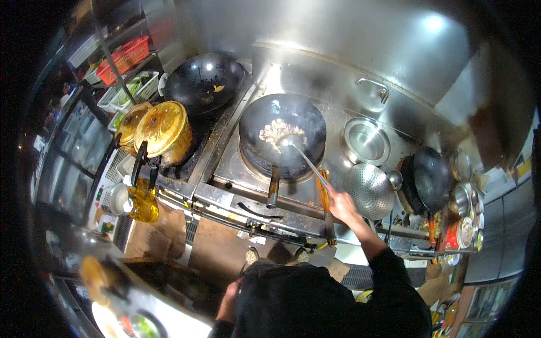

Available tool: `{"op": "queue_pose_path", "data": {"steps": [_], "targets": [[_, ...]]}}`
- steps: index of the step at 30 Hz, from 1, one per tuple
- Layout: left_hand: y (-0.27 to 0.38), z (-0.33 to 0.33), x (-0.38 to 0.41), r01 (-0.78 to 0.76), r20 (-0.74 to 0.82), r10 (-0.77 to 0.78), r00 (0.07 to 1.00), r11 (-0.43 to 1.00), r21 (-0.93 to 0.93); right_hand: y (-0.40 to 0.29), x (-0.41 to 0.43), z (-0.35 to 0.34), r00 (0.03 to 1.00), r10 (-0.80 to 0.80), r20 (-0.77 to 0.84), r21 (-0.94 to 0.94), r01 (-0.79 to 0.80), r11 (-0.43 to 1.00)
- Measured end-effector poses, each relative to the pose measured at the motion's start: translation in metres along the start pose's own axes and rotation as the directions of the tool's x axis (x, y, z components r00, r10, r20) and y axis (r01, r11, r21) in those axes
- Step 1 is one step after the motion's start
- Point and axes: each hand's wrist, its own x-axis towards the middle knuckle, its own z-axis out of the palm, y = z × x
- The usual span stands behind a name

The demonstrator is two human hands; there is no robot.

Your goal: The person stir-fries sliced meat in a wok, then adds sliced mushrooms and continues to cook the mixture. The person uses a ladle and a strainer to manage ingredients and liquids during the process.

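My right hand grips the long handle of a metal wok ladle. The ladle's head rests among small pale pieces of food, which look like diced meat. They lie in the bottom of a black wok on the middle burner, with steam rising around them. The wok's handle points towards me, and neither hand touches it. Down beside my body, my left hand is partly hidden by my dark clothing; its fingers do not show clearly.
Two brass-coloured pressure cookers and a second wok stand left. Right are a metal pot, a perforated strainer and another wok. A bamboo brush lies beside the burner. A yellow oil jug stands front left.
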Motion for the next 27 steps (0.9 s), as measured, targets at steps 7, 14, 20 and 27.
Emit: {"op": "queue_pose_path", "data": {"steps": [7,14,20,27], "targets": [[-0.027,-0.014,0.01,0.021,-0.236,-0.025,0.971,1.0,-0.02,-0.02,0.083,0.019,0.961,0.264,-0.085,0.557,-0.174,0.812],[-0.081,0.04,-0.037,0.142,-0.571,-0.19,0.799,0.982,-0.128,-0.044,0.107,0.001,0.906,0.248,0.342,0.883,-0.4,0.246],[-0.131,0.052,-0.053,0.126,-0.492,-0.437,0.753,0.83,-0.544,-0.049,0.129,-0.001,0.921,0.282,0.268,0.895,-0.347,0.282],[-0.048,0.022,-0.061,-0.017,-0.474,-0.668,0.574,0.57,-0.822,-0.024,0.1,-0.001,0.987,-0.031,0.158,0.514,-0.055,0.856]]}}
